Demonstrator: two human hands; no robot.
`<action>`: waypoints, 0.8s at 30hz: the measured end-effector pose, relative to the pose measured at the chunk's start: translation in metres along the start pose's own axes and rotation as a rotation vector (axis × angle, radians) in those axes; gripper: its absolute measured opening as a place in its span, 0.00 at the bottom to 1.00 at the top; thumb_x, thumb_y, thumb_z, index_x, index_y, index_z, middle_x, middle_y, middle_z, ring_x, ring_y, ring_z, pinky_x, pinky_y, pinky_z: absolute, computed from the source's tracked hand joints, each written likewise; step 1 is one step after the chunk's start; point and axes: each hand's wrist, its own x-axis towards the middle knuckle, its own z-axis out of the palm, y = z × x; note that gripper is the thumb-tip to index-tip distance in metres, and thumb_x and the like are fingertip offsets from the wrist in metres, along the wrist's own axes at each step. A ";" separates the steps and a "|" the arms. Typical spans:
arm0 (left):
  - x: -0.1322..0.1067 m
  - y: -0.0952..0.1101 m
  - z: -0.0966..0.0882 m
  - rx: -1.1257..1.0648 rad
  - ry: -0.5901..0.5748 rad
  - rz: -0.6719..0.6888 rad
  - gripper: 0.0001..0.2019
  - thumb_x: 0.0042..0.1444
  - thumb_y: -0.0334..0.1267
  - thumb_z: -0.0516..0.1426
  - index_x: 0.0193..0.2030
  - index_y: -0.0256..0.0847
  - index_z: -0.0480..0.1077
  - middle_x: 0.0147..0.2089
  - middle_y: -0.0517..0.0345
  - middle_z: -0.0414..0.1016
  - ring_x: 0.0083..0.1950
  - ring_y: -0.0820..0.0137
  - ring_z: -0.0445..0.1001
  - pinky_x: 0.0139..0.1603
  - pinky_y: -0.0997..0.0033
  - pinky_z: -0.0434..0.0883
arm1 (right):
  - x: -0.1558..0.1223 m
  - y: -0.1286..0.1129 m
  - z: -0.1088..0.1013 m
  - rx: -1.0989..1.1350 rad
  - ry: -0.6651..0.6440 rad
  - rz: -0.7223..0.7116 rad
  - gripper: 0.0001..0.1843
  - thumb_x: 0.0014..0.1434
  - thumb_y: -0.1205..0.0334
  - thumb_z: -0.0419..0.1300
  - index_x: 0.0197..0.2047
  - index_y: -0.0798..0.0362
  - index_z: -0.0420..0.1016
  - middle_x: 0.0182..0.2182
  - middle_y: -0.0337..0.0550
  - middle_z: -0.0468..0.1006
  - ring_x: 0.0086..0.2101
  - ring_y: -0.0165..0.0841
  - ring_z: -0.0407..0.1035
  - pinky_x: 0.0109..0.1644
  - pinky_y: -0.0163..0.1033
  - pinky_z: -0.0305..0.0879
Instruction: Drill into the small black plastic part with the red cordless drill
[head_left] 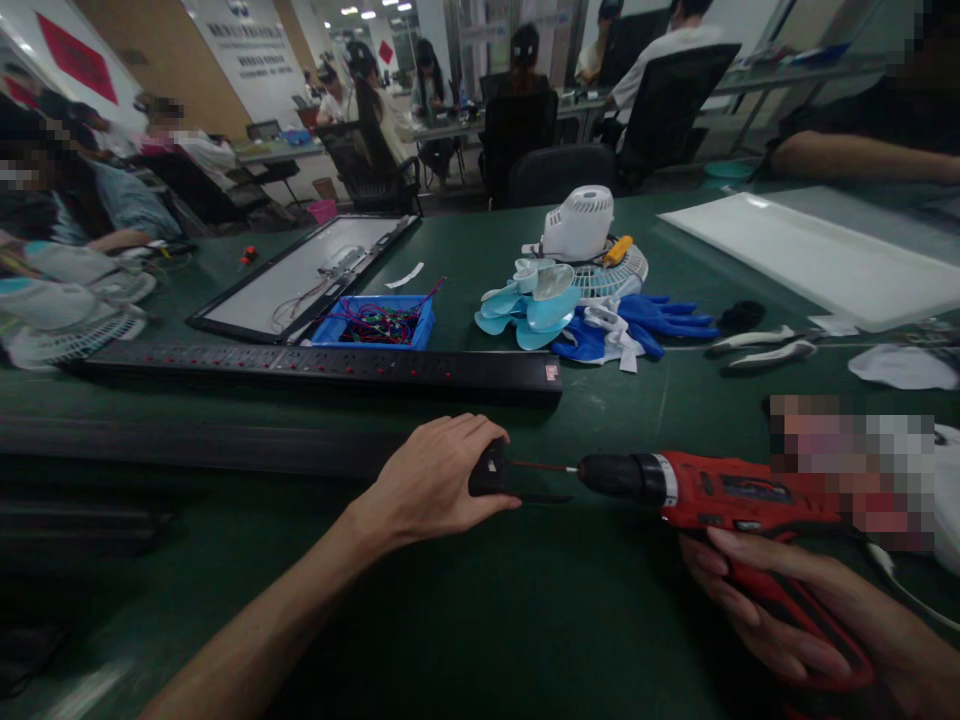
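Drill (750, 492) apart from bin (427, 322) of wires (386, 328)

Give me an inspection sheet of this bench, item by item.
Surface: dark green tabletop, scuffed in places.
Job's things: long black bar lying flat; red drill, its thin bit pointing at the bar's end, contact too small to tell.
Clutter: black socket strip, blue bin, white fan housing, light blue fan blades, blue gloves.
Hands: left hand has its fingers around the bar's end; right hand grips the drill's handle.
Cables: coloured wires in the bin; white cable right of the drill.
Surroundings: seated people and black chairs behind.
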 end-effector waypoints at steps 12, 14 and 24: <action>0.000 -0.001 0.001 -0.011 0.014 0.013 0.26 0.60 0.53 0.66 0.57 0.41 0.68 0.52 0.52 0.77 0.51 0.58 0.76 0.54 0.56 0.73 | -0.004 -0.004 0.002 -0.002 0.006 0.006 0.19 0.54 0.49 0.73 0.24 0.53 0.77 0.16 0.32 0.72 0.10 0.17 0.54 0.15 0.25 0.62; 0.000 -0.001 0.000 -0.018 0.010 0.007 0.25 0.59 0.53 0.66 0.57 0.41 0.68 0.52 0.52 0.77 0.51 0.58 0.76 0.53 0.56 0.73 | -0.004 -0.008 0.004 -0.015 0.014 -0.002 0.19 0.53 0.48 0.74 0.25 0.54 0.78 0.16 0.33 0.73 0.09 0.17 0.55 0.14 0.24 0.62; 0.001 0.002 0.001 -0.001 0.001 -0.010 0.26 0.59 0.54 0.66 0.57 0.41 0.68 0.53 0.50 0.77 0.52 0.57 0.76 0.56 0.54 0.72 | 0.002 -0.007 -0.003 -0.050 -0.009 -0.014 0.19 0.55 0.46 0.72 0.28 0.54 0.79 0.24 0.40 0.81 0.10 0.15 0.53 0.15 0.25 0.61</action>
